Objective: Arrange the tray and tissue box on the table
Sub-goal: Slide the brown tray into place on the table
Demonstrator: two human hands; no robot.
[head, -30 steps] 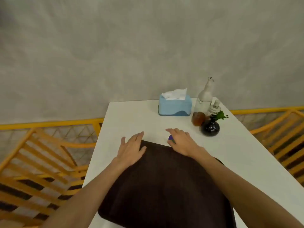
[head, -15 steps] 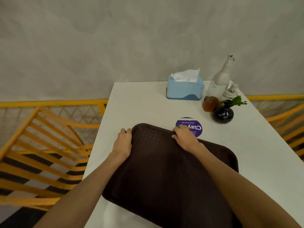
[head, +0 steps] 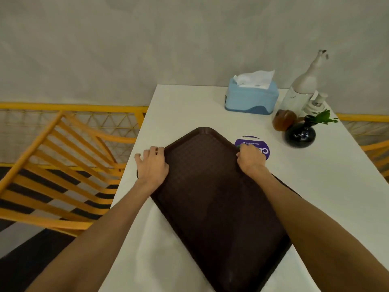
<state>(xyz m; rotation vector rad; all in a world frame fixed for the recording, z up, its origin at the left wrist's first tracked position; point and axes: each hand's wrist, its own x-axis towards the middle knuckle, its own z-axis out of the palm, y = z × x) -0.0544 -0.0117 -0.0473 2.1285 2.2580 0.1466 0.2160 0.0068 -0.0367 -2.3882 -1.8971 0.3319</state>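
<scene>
fingers of both hands curl over the edges of the dark brown tray (head: pixel 212 197), the left hand (head: pixel 152 165) gripping its left rim and the right hand (head: pixel 250 159) its far right rim beside a purple round sticker (head: pixel 255 144). tray lies skewed on the white table (head: pixel 315 186), one corner pointing far. blue tissue box (head: pixel 251 99) stands at the far edge, left of a bottle (head: pixel 301 89) and black vase (head: pixel 300 134).

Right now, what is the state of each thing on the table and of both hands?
tray: flat on table, empty, skewed
tissue box: upright, tissue sticking out
left hand: gripping tray edge
right hand: gripping tray edge
purple sticker: partly covered
black vase: upright, holds green sprig
</scene>
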